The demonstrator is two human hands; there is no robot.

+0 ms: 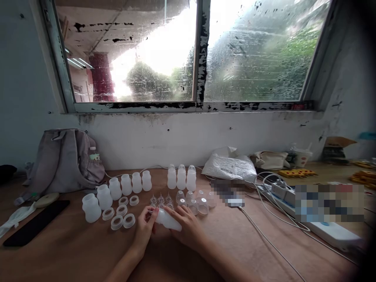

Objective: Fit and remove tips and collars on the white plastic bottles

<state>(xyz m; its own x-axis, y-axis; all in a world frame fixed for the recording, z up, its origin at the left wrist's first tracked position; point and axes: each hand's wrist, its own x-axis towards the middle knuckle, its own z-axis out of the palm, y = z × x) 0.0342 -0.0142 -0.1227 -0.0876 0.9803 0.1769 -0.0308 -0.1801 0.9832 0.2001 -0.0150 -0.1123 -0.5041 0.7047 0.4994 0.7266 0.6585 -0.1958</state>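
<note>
- Two hands share one pale bottle (pixel 169 220): the fingers of your left hand (pixel 142 232) pinch its neck end, and those of your right hand (pixel 190 229) wrap its body. It lies tilted between them, neck toward the left fingers; whether it touches the tabletop (pixel 223 243) I cannot tell.
- To work the neck end well, steady the body with your right fingers without squeezing it out of shape. Keep the left fingertips on the rim, level with the neck, and press or turn evenly.
- Six uncapped bottles (pixel 115 189) stand in a curved row, left of and beyond your left fingers.
- Six loose rings (pixel 129 226) lie nearer, just left of those fingers.
- Three capped bottles (pixel 181 181) stand upright beyond your right fingers.
- At least three pointed teats (pixel 160 199) show just beyond the fingers; your hands may hide more.
- About seven see-through covers (pixel 202 207) sit right of them; overlap blurs the count.
- One backpack (pixel 63 164) is far left of your fingers, one silvery bag (pixel 230 168) far right.
</note>
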